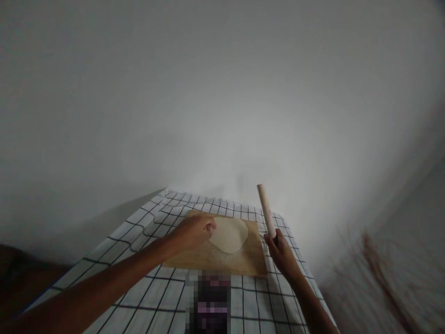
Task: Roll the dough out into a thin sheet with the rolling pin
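A thin, roughly round sheet of dough (229,235) lies on a wooden board (215,265). My left hand (200,228) is at the dough's left edge, its fingers closed in a pinch there. Beyond the board's right edge, my right hand (280,248) is wrapped round the lower end of a pale wooden rolling pin (266,208). The pin is tilted upward, with its far end in front of the wall and apart from the dough. Some pale flour dusts the board near the dough.
A white tablecloth with dark grid lines (167,297) covers the table under the board. A pale wall (222,102) stands behind the table. Dry, branch-like twigs (382,278) are at the lower right. A blurred-out patch covers the front middle.
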{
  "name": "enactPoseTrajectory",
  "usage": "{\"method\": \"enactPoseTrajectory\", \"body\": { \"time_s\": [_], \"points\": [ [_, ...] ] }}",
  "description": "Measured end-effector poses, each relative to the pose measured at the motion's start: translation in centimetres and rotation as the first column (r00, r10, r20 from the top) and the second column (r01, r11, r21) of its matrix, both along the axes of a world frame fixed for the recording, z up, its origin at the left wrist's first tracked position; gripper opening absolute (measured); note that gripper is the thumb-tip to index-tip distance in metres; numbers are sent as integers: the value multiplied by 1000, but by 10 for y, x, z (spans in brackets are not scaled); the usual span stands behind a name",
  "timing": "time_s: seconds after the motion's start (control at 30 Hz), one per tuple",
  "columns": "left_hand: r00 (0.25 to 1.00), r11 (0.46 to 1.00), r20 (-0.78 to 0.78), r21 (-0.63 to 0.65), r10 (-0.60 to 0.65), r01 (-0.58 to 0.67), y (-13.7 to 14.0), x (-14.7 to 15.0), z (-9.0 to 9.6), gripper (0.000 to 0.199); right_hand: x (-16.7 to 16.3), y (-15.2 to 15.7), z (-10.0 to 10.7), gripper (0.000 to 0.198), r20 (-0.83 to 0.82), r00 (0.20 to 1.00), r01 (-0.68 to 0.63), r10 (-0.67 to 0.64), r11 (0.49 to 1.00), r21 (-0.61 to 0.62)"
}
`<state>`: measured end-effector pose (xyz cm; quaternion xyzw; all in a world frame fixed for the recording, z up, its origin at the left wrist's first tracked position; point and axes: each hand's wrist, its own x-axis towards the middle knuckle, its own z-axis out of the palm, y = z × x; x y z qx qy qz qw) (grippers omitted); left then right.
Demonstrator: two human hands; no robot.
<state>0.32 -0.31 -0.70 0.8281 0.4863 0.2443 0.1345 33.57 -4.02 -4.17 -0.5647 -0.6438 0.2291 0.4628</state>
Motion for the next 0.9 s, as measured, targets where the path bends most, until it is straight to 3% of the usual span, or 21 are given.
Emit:
{"method": "enactPoseTrajectory", "body": {
  "time_s": [0.07, 0.17, 0.27, 0.37, 0.43, 0.5, 0.6, 0.7, 0.77, 0.9],
  "points": [
    [991, 992, -63, 36, -116, 119, 1, 29, -8, 17, -16, 26, -3, 37, -80, 996, -43, 44, 999, 5],
    [976, 980, -132, 69, -176, 186, 1, 56, -17, 31, -37, 46, -9, 35, -139, 987, -74, 75, 997, 10],
    [951, 959, -220, 131, -218, 250, 6, 55, -18, 26, -42, 46, -15, 33, -175, 980, -98, 97, 995, -2],
    [862, 865, -401, 257, -311, 432, 6, 47, -13, 11, -34, 38, -19, 33, -214, 970, -124, 117, 992, -18],
    [822, 820, -477, 303, -310, 485, 1, 45, -12, 16, -28, 35, -21, 32, -247, 962, -122, 112, 992, -23],
    [875, 855, -415, 331, -249, 400, -3, 46, -13, 21, -25, 35, -21, 33, -269, 959, -103, 93, 994, -24],
    [988, 953, -124, 274, -95, 126, 2, 51, -19, 26, -26, 37, -21, 34, -280, 958, -73, 65, 997, -18],
    [992, 981, 103, 176, 69, -87, 22, 57, -22, 31, -28, 38, -20, 35, -284, 957, -62, 57, 998, -10],
    [994, 988, 96, 142, 54, -67, 36, 61, -20, 32, -28, 37, -19, 35, -279, 959, -54, 51, 999, -4],
    [989, 991, -81, 36, -126, 129, 47, 65, -17, 48, -24, 38, -19, 34, -276, 960, -37, 40, 999, 14]
  ]
}}
